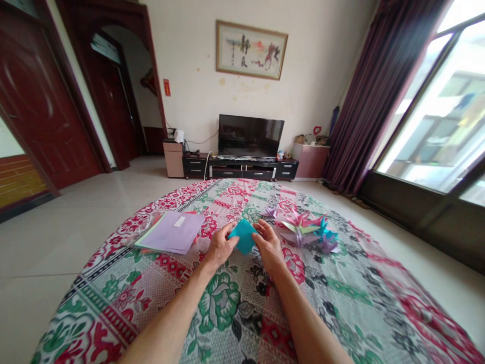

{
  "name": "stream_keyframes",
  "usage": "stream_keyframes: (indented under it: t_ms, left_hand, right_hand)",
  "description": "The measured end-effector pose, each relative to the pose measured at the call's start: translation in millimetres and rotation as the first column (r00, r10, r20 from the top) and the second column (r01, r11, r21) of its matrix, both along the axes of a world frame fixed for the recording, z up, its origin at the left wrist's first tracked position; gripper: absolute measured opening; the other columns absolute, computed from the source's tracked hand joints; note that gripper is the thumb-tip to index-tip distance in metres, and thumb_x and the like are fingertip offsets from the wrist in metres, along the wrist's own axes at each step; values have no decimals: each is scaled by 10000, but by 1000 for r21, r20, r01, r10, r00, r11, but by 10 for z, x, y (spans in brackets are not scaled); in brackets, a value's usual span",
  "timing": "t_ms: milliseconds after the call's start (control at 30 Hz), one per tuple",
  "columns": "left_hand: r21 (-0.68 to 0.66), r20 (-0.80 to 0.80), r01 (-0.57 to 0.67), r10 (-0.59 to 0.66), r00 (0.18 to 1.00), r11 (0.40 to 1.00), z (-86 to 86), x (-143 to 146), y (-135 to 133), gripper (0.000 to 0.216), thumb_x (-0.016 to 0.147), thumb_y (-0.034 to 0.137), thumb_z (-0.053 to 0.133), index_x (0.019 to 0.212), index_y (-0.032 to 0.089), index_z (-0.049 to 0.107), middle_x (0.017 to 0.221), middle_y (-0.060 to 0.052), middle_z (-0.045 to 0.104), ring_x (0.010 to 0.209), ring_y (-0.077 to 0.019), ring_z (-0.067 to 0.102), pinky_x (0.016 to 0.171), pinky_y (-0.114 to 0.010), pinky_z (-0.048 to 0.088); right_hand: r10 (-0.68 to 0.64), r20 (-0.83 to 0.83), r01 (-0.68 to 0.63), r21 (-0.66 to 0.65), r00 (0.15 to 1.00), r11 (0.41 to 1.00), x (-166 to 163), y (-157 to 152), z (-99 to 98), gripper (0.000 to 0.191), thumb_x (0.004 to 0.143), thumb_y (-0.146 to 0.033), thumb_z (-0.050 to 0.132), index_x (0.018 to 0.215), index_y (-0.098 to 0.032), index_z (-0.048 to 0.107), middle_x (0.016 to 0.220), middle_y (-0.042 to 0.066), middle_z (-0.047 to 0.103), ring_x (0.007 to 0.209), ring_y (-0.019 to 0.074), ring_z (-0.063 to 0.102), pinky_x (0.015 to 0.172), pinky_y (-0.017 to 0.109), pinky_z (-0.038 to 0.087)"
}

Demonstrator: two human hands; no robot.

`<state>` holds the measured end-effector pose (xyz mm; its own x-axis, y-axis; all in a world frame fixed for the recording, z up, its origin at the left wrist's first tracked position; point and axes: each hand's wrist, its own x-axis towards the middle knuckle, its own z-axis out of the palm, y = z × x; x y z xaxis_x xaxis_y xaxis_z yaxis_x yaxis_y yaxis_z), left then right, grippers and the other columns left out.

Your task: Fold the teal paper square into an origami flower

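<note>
A folded square of blue origami paper (243, 237) is held between my two hands, one corner pointing toward me. My left hand (223, 244) pinches its left corner, thumb on top and fingers behind. On the opposite corner, my right hand (268, 244) grips with its thumb in front, the other fingers bent behind the paper. To the left lies a stack of coloured paper sheets (172, 233), lilac on top, with a small white piece (179, 221) on it. Several folded paper cranes (301, 227) in pink, green, lilac and blue sit in a cluster on the right.
A flowered cloth (220, 303) covers the round table under my hands. One lilac folded piece (271, 212) lies apart, left of the cluster. Beyond the table stand a low black cabinet (242, 169) and a television (250, 136). A purple curtain (356, 101) hangs at the right.
</note>
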<state>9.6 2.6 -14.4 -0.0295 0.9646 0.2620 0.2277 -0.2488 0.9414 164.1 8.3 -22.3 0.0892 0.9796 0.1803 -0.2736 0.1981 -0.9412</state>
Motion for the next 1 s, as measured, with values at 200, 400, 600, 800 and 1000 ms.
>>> stream_keyframes:
  t_ms: [200, 400, 600, 800, 1000]
  left_hand:
    - [-134, 324, -14, 58, 944, 991, 94, 30, -37, 454, 650, 274, 640, 1088, 154, 633, 729, 8, 646, 571, -109, 546, 515, -198, 423]
    - [-236, 559, 218, -51, 828, 947, 83, 49, -61, 341, 634, 364, 733, 884, 149, 648, 705, -6, 653, 592, -116, 581, 474, -185, 419]
    - [-310, 763, 505, -106, 638, 806, 159, 4, -80, 507, 738, 607, 572, 928, 139, 617, 848, -93, 679, 712, -198, 668, 445, -221, 457]
    - [-313, 773, 613, -180, 608, 726, 147, 8, -97, 427, 849, 472, 493, 1032, 102, 602, 973, -150, 671, 831, -263, 682, 510, -254, 497]
    - [-264, 846, 679, -174, 504, 685, 136, 14, -98, 354, 842, 326, 473, 1055, 73, 596, 1007, -178, 669, 900, -294, 665, 557, -289, 519]
  right_hand:
    - [116, -89, -125, -107, 989, 986, -26, -53, -1, 513, 575, -289, 767, 1049, -242, 577, 801, -19, 638, 669, 130, 584, 585, 239, 461]
    - [98, -151, -110, -72, 984, 991, -26, -59, 36, 390, 583, -264, 757, 946, -237, 615, 702, -59, 595, 582, 83, 545, 562, 205, 442]
    - [125, -210, -140, -57, 970, 989, 41, -76, 95, 256, 585, -261, 759, 807, -209, 643, 742, -30, 621, 566, 77, 532, 568, 212, 458]
    - [173, -222, -189, -55, 960, 980, 93, -80, 109, 234, 588, -236, 740, 808, -205, 667, 717, -24, 640, 546, 81, 526, 566, 220, 448]
    - [209, -195, -220, -39, 958, 975, 122, -49, 48, 158, 619, -204, 681, 776, -198, 661, 695, -27, 639, 579, 104, 528, 603, 237, 426]
